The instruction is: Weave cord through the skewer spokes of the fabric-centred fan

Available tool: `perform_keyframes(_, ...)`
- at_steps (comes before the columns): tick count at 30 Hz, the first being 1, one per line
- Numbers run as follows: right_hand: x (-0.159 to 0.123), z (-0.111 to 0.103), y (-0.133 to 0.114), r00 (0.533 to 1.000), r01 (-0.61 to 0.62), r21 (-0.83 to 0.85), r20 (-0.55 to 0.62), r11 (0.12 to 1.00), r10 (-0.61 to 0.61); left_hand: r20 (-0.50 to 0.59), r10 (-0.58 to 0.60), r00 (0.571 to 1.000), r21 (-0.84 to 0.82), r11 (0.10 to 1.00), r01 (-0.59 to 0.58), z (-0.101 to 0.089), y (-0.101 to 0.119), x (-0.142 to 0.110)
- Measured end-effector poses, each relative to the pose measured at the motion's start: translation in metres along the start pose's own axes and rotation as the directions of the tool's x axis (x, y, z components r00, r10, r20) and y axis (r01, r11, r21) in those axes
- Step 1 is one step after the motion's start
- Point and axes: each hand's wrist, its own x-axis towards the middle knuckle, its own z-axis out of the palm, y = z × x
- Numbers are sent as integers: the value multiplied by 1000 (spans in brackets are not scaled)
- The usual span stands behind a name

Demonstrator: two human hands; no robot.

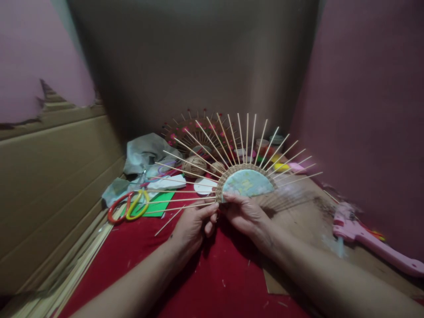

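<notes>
Left hand (195, 223) pinching stick fan (247, 183) at corner; right hand (247, 216) gripping its lower edge. Glue gun (367, 244) right of fan.

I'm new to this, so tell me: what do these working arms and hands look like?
The left hand and right hand are a person's, ungloved. Both forearms are bare: no sleeves, watch or bracelet show. Some fingers are hidden.

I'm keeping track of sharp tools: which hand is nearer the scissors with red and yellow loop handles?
Left. The left hand is right of the scissors, not touching them; the right hand is farther right.
</notes>
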Motion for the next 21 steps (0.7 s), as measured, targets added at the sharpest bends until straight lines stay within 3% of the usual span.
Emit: perform_keyframes(21,0,-1,0,1000,-2,17,10,1000,2,-13,31,999,25,999,-31,2,2,-4)
